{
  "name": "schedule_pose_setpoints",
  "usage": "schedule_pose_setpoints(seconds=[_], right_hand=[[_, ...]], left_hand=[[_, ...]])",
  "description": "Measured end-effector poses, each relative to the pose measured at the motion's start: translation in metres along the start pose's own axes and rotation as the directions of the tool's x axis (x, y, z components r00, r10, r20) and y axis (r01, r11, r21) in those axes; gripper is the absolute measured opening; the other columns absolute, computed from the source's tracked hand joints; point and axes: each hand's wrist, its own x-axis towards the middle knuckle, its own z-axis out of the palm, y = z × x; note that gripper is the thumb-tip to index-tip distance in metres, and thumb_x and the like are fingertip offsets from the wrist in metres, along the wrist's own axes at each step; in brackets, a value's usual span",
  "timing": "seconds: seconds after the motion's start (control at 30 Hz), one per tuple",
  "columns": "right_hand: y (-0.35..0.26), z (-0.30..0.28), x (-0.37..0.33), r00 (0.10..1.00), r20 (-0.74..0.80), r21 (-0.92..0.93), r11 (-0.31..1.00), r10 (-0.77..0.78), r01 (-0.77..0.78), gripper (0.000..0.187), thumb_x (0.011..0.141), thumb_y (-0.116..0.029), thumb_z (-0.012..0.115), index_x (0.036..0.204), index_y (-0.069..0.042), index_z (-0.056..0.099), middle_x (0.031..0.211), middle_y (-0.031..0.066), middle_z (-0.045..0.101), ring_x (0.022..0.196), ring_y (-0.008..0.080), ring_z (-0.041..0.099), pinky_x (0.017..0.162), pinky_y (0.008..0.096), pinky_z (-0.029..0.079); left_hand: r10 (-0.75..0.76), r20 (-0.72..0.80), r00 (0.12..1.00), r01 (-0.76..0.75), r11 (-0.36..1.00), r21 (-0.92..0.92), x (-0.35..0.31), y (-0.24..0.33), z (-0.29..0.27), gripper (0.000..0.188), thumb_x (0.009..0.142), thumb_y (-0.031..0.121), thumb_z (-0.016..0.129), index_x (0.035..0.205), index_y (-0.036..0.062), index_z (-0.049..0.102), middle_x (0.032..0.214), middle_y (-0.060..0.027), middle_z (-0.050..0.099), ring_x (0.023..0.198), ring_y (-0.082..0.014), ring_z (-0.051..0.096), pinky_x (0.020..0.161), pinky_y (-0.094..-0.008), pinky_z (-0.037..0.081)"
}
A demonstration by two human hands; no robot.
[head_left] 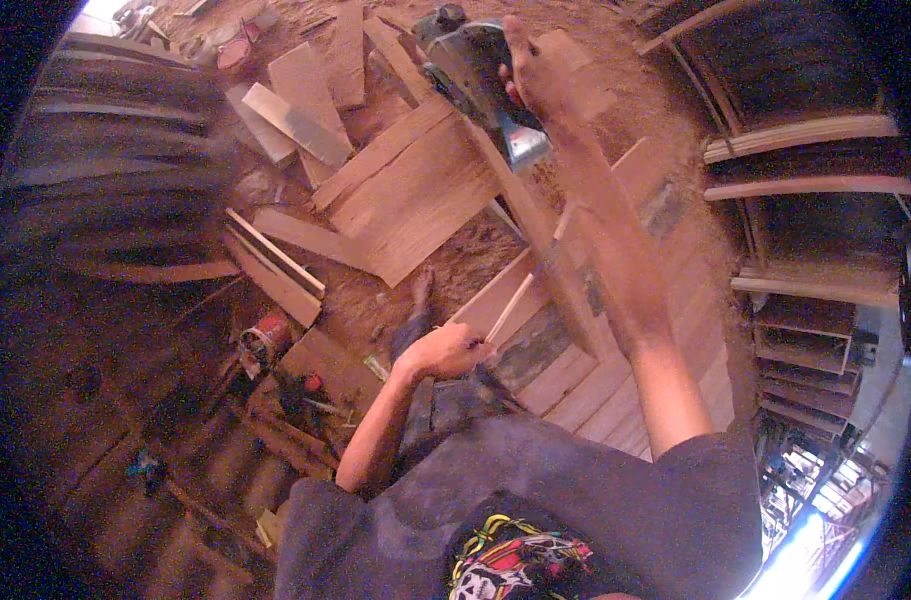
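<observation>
My left hand (444, 351) is closed around the lower end of a thin, pale wooden strip (512, 305), which slants up and to the right from the fingers. My right arm reaches far forward, and my right hand (536, 80) is closed at the near side of a dark circular saw (471, 65). Its grip on the saw is partly hidden. Under the saw's metal base plate a long narrow board (536, 240) runs diagonally toward me. A wide board (416, 190) lies left of it.
Loose offcuts (311, 95) and sawdust (376, 305) cover the ground ahead. Laid planks (601, 395) form a surface at my right. Wooden shelving (811, 190) stands farther right. A red tin (266, 338) is at left, near a board with small tools.
</observation>
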Motion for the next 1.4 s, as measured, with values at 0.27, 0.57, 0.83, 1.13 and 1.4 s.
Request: schedule_pose_setpoints(seconds=[0.27, 0.57, 0.83, 1.13, 1.4], right_hand=[[-0.031, -0.007, 0.003, 0.999, -0.03, 0.021, 1.0, 0.017, -0.017, 0.062, 0.096, -0.064, 0.04, 0.099, -0.006, 0.06, 0.073, 0.0029, 0.06, 0.052, 0.0107, 0.052, 0.049, 0.026, 0.044], [-0.01, -0.118, -0.133, 0.921, -0.306, 0.583, 0.812, 0.241, -0.019, 0.052, 0.1, -0.052, 0.041, 0.112, -0.006, 0.059, 0.077, 0.0057, 0.062, 0.051, 0.0136, 0.051, 0.047, 0.0274, 0.043], [0.054, -0.225, -0.426, 0.664, -0.585, 0.594, 0.803, 0.466, -0.039, 0.05, 0.099, -0.052, 0.045, 0.103, -0.004, 0.058, 0.073, 0.0067, 0.059, 0.048, 0.016, 0.053, 0.043, 0.028, 0.045], [0.09, -0.229, -0.571, 0.322, -0.734, 0.532, 0.8, 0.598, -0.277, 0.044, 0.098, -0.047, 0.053, 0.087, -0.006, 0.06, 0.068, 0.0037, 0.058, 0.05, 0.0124, 0.052, 0.046, 0.0272, 0.042], [0.149, -0.219, -0.608, 0.243, -0.696, 0.591, 0.731, 0.675, -0.341, 0.038, 0.097, -0.045, 0.059, 0.092, -0.007, 0.062, 0.077, 0.0024, 0.061, 0.058, 0.012, 0.055, 0.048, 0.0274, 0.045]], left_hand=[[0.129, -0.306, 0.943, -0.163, 0.983, -0.087, 0.025, 0.008, -0.028, 0.036, 0.095, 0.032, 0.055, 0.104, -0.0009, 0.065, 0.085, -0.0258, 0.067, 0.083, -0.0414, 0.067, 0.073, -0.0476, 0.05], [0.304, 0.199, 0.932, -0.333, 0.934, 0.129, 0.023, -0.05, 0.014, 0.032, 0.09, 0.029, 0.056, 0.101, 0.0005, 0.066, 0.089, -0.0258, 0.067, 0.086, -0.0414, 0.066, 0.077, -0.0485, 0.052], [0.506, -0.495, 0.706, -0.11, 0.769, 0.63, 0.085, 0.052, -0.07, 0.075, 0.075, 0.032, 0.078, 0.14, 0.013, 0.046, 0.138, -0.025, 0.041, 0.13, -0.0428, 0.04, 0.108, -0.0553, 0.034], [0.488, 0.114, 0.865, -0.26, 0.241, 0.935, 0.197, 0.097, -0.166, 0.058, 0.078, 0.052, 0.072, 0.118, 0.0115, 0.062, 0.117, -0.0097, 0.065, 0.122, -0.0281, 0.054, 0.108, -0.0469, 0.035], [0.463, -0.397, 0.792, 0.044, 0.606, 0.794, 0.154, 0.164, -0.115, 0.037, 0.089, 0.043, 0.063, 0.111, 0.0126, 0.065, 0.097, -0.015, 0.072, 0.09, -0.0368, 0.068, 0.077, -0.048, 0.052]])
